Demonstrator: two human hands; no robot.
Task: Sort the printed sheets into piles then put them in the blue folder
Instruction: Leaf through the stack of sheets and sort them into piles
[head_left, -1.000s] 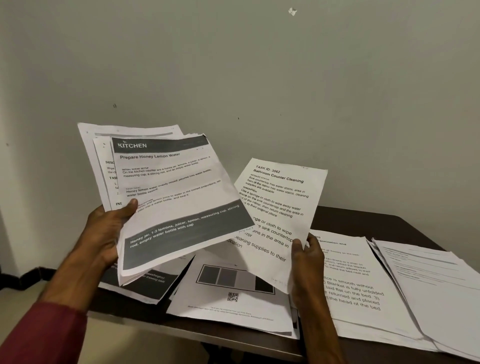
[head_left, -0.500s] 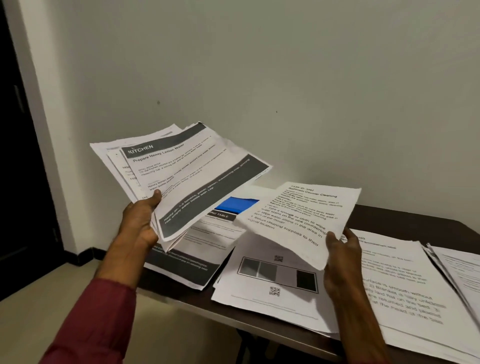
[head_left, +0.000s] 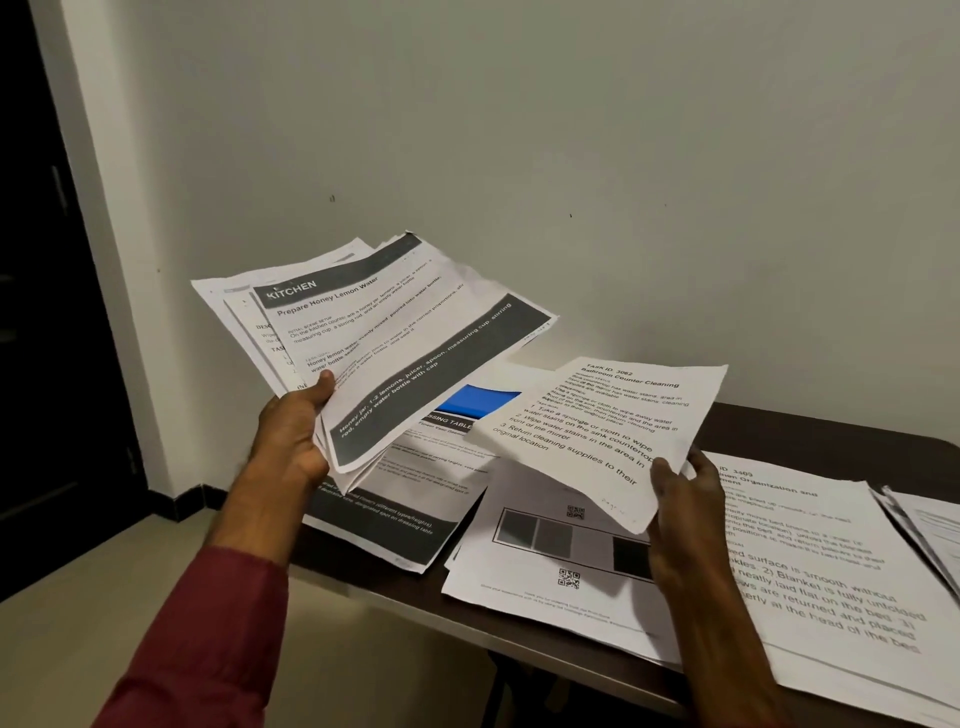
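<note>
Right hand (head_left: 681, 512): pinches the near right corner of one sheet (head_left: 597, 431) headed "Bathroom Counter Cleaning", thumb on top, fingers hidden beneath. The sheet is held off the bench (head_left: 815, 428), nearly flat. Its long axis runs about 1 to 7 o'clock, heading at the far end.

Below the sheet, at 8 o'clock from the hand: QR pile (head_left: 545, 577), its near edge at the bench's front edge.

At 3 o'clock from the hand, just beside it: TASK ID pile (head_left: 831, 566), large type, heading in the same form as the held sheet. Judgement: this is the likelier target. If so, a short carry to 3 o'clock, and the right hand is much the nearer. Nothing stands between. Past it at 3 o'clock, an end pile (head_left: 930, 519) overlaps its edge, so room that way is tight.

Left hand (head_left: 288, 441): grips a fanned stack (head_left: 395, 343), "KITCHEN" sheet on top, thumb across its near edge. Held raised, well apart from the right hand at 9 o'clock.

Under the stack: banner pile (head_left: 395, 512), its near corner overhanging the front edge; a nudge could drop it.

Folder (head_left: 478, 402): only a blue strip shows, at 11 o'clock from the right hand, buried under piles. Not reachable yet.

Wall (head_left: 623, 182) closes the far side.
</note>
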